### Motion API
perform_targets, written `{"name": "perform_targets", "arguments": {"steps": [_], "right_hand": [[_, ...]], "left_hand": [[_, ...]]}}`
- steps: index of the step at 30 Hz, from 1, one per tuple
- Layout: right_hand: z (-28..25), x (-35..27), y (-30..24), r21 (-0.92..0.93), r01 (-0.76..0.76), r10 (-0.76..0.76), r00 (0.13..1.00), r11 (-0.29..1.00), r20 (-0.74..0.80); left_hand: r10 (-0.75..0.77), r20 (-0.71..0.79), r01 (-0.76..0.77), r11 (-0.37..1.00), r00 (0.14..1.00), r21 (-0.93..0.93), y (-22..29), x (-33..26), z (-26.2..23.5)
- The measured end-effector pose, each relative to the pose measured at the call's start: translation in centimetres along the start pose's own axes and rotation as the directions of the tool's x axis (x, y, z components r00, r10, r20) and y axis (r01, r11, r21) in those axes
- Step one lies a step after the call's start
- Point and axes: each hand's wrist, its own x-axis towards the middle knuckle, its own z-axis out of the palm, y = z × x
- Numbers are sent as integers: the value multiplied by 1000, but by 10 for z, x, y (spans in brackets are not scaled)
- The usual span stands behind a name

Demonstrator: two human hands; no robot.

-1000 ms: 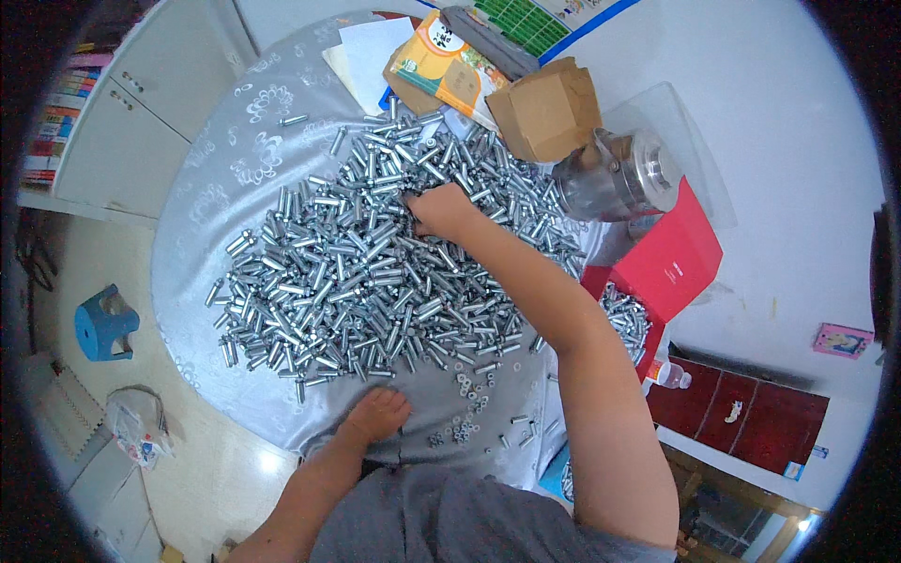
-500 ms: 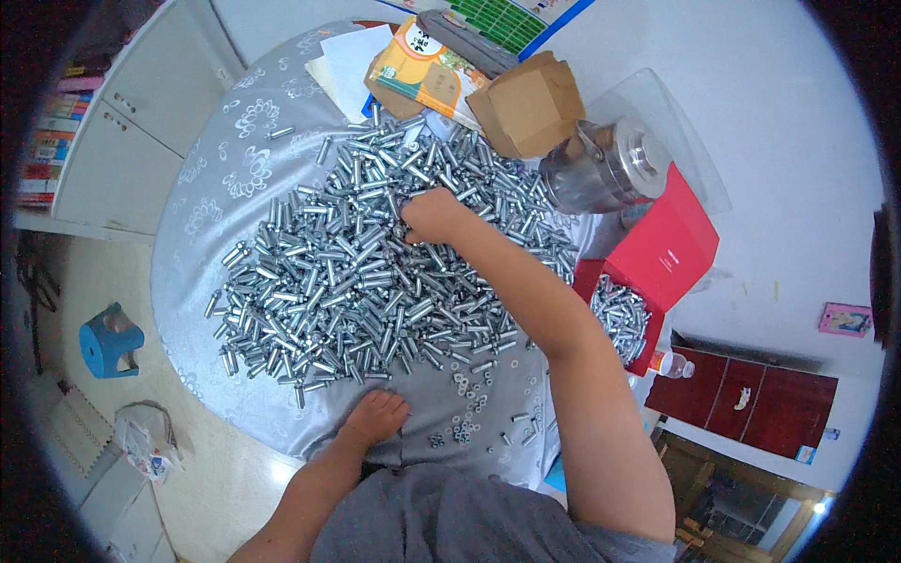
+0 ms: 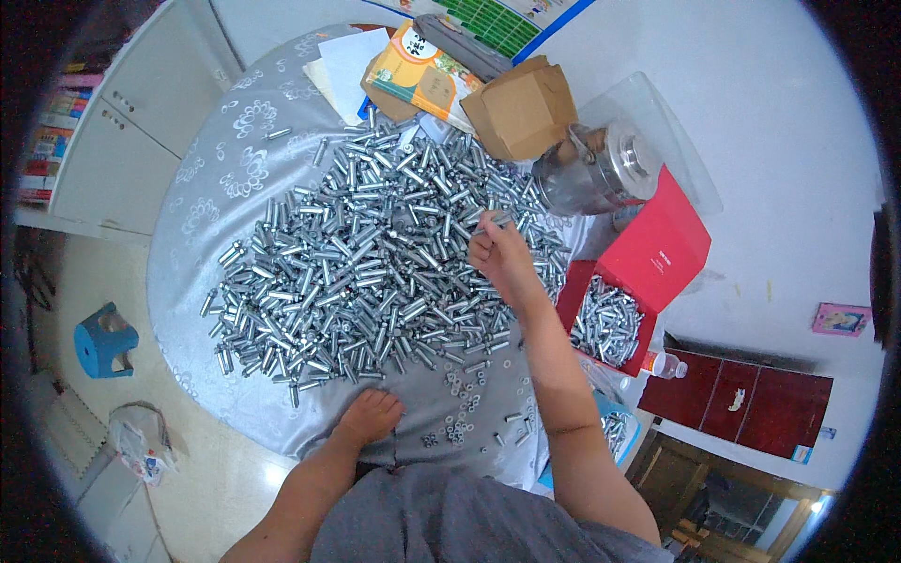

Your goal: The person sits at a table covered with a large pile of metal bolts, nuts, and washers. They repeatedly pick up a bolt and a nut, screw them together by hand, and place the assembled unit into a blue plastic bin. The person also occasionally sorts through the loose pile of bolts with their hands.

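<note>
A broad heap of silvery expansion bolts (image 3: 347,272) covers the middle of the round table (image 3: 202,272). Above the heap's right side my right hand (image 3: 505,263) is raised, its fingers closed around an expansion bolt (image 3: 502,220) that pokes out past the fingertips. My left hand (image 3: 373,414) rests on the cloth at the near edge, fingers laid flat, with nothing visible in it. Loose nuts and washers (image 3: 460,413) lie to the right of it. Right of my right hand, an open red box (image 3: 648,342) contains many smaller bolts (image 3: 605,324).
A steel pot (image 3: 596,169), an open cardboard box (image 3: 519,108) and a yellow packet (image 3: 422,75) stand along the far right edge. A blue container (image 3: 619,427) with metal parts sits beside my right arm. On the floor at left is a blue stool (image 3: 105,342).
My right hand has lifted out of the heap and moved right and slightly nearer, with an expansion bolt now showing in its fingers. My left hand stays on the near edge.
</note>
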Motion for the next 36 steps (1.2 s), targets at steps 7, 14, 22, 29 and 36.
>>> {"name": "perform_targets", "arguments": {"steps": [7, 14, 22, 29, 36], "right_hand": [[22, 15, 28, 60, 74, -69, 994, 995, -79], [38, 62, 38, -818, 27, -91, 995, 575, -32], [43, 86, 68, -976, 86, -24, 995, -199, 92], [41, 104, 81, -891, 140, -73, 979, -433, 189], [48, 110, 64, -950, 29, 23, 999, -310, 23]], "left_hand": [[-14, 66, 16, 1000, 998, -20, -2, -1, 2], [-11, 43, 12, 1000, 999, -13, -1, 0, 2], [-38, 153, 44, 998, 987, -37, 1, 1, -1], [-44, 233, 57, 997, 972, -49, -3, -3, 10], [-42, 248, 50, 998, 968, -27, -1, 0, 6]]}}
